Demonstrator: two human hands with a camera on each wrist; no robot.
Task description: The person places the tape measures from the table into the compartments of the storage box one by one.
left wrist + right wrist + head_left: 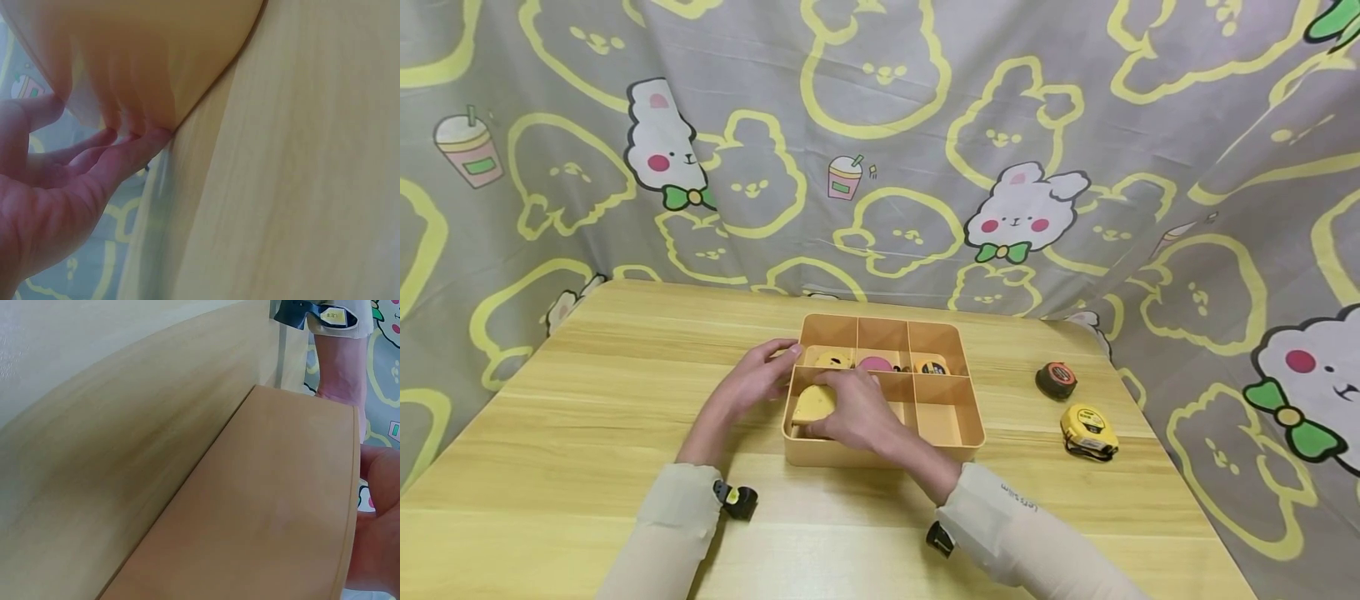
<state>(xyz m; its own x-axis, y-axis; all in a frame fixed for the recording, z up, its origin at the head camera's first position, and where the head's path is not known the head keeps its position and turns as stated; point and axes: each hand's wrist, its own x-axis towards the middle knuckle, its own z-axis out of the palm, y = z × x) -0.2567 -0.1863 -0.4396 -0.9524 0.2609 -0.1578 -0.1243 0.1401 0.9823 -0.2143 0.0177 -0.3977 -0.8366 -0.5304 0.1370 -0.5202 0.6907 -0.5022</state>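
Note:
A tan box [880, 454] with six compartments stands on the table. My right hand [857, 412] reaches into its front left compartment and grips a yellow thing shaped like a cheese wedge [815, 403]; its exact kind cannot be told. Against the outer left wall of the box rest the fingertips of my left hand [69, 181], fingers fairly straight, thumb by the rim. The back row holds a yellow object [835, 359], a pink round object [875, 364] and an orange-and-black tape measure [932, 367], each partly hidden by the divider.
To the right of the box lie a dark tape measure with a red-orange label [1057, 380] and a yellow tape measure [1088, 431] with a black strap. A patterned grey curtain [895, 167] hangs behind the wooden table [662, 358].

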